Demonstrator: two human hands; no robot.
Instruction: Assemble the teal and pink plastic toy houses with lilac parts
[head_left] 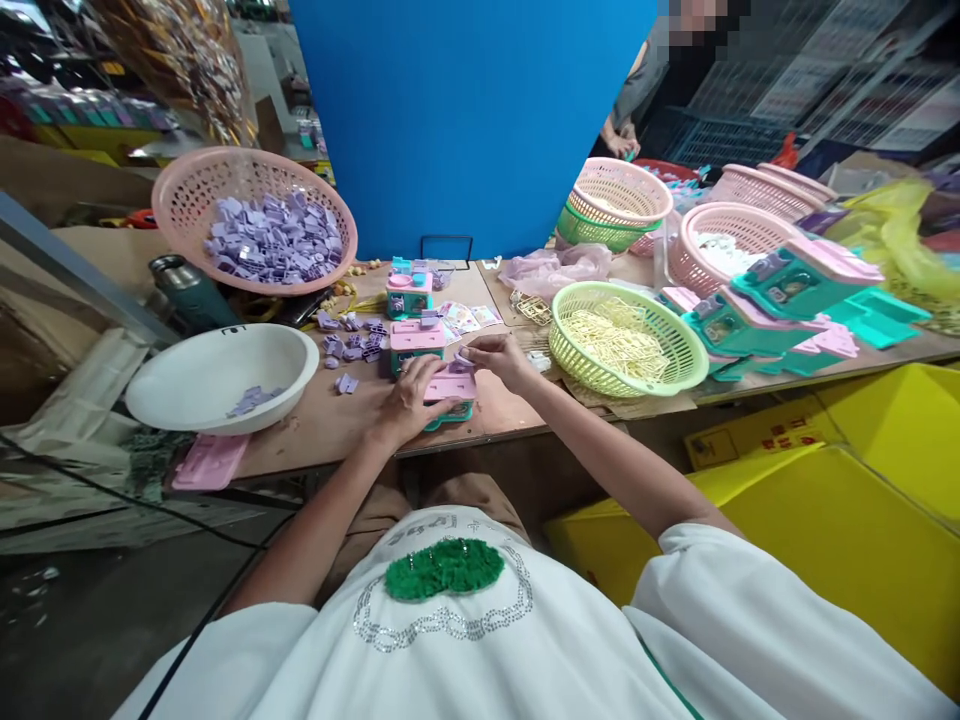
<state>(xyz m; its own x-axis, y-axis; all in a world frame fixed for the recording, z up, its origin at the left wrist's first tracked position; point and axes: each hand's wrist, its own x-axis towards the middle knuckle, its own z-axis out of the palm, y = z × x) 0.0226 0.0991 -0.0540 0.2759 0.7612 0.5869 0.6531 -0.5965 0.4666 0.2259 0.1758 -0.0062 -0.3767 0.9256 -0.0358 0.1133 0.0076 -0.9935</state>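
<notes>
My left hand (411, 392) lies closed over the left side of a small pink-and-teal toy unit (452, 392) at the near edge of the wooden table (315, 420). My right hand (496, 357) pinches a small purple piece (464, 357) at the toy's top right. Two more pink-and-teal toy units (417, 340) (409, 291) stand just behind. Loose purple pieces (351, 345) are scattered to their left.
A tilted pink basket of purple pieces (255, 222) and a white bowl (221, 375) stand at left. A green basket of pale sticks (626, 338), pink baskets (724, 245) and stacked teal toys (780, 300) are at right. Yellow bins (847, 500) are below right. Another person stands behind.
</notes>
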